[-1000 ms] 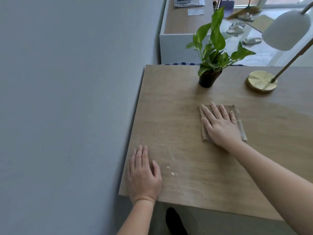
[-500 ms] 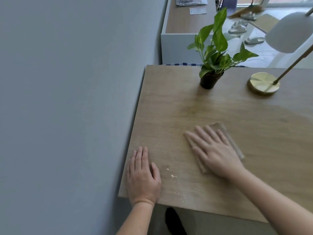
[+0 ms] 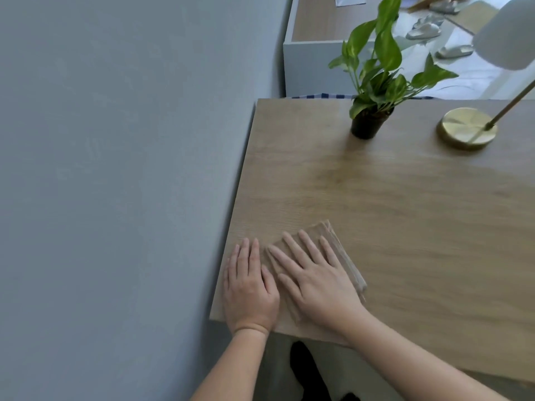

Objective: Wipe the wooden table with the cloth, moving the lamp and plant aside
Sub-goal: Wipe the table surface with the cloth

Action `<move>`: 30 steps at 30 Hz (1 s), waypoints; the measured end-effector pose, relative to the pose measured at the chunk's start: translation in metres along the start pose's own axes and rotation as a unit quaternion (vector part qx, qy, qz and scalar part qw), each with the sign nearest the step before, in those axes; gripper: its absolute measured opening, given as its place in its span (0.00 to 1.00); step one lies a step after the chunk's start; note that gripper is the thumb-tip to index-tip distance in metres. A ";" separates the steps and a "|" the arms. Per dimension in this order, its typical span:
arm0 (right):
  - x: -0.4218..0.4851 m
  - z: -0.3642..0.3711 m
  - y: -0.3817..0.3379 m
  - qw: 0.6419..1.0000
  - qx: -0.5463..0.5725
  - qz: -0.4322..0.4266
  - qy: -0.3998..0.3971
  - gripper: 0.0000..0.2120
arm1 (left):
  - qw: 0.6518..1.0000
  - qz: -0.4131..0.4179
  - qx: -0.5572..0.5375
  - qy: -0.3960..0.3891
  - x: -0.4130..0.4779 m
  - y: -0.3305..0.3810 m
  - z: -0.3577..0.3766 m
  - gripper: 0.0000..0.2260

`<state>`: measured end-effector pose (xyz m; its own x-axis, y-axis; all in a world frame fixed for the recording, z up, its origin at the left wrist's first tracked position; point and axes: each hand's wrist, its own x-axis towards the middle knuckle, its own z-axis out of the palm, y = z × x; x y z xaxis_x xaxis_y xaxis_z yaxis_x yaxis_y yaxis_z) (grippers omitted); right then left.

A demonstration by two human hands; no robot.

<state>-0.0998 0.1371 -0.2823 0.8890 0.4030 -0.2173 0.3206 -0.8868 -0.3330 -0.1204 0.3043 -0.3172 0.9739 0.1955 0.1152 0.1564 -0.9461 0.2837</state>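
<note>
A folded beige cloth point(image 3: 341, 250) lies near the front left corner of the wooden table point(image 3: 390, 198). My right hand point(image 3: 315, 279) presses flat on the cloth with straight, spread fingers. My left hand point(image 3: 249, 287) rests flat on the table just left of it, thumb almost touching the cloth. At the back of the table a green plant point(image 3: 376, 68) stands in a black pot point(image 3: 366, 124). To its right is the lamp, with a round brass base point(image 3: 466, 128) and a white shade point(image 3: 506, 36).
A grey wall point(image 3: 115, 169) runs along the table's left edge. Behind the table stands a white cabinet point(image 3: 312, 65) with papers on top. Slippers point(image 3: 424, 30) lie on the floor beyond. A dark shoe point(image 3: 307, 369) shows under the front edge.
My right hand has dragged the cloth from near the plant toward the front left corner, beside my left hand. The crumbs near the left hand are no longer visible. The left hand has stayed put.
</note>
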 end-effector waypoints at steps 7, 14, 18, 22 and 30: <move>-0.030 -0.037 0.093 0.991 -0.034 0.128 0.017 0.26 | 1.000 -0.004 0.000 0.004 -0.001 0.006 -0.004 0.26; 0.027 -0.002 0.006 0.987 0.008 0.155 0.048 0.28 | 1.000 -0.001 -0.006 0.015 -0.001 0.004 0.000 0.26; -0.068 0.037 -0.030 0.996 -0.003 0.076 0.041 0.28 | 1.000 -0.003 -0.006 0.004 -0.003 0.003 -0.001 0.26; -0.132 0.017 0.038 0.988 -0.035 0.145 0.032 0.27 | 1.000 -0.006 -0.009 0.005 -0.005 0.005 -0.003 0.26; -0.019 -0.023 0.081 0.950 0.025 0.301 0.078 0.28 | 1.000 -0.008 -0.020 0.006 -0.005 0.007 -0.002 0.26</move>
<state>-0.0831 0.0524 -0.2842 0.9455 -0.2149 -0.2446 -0.2730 -0.9326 -0.2361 -0.1249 0.2975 -0.3145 0.9690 0.2150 0.1220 0.1660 -0.9317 0.3232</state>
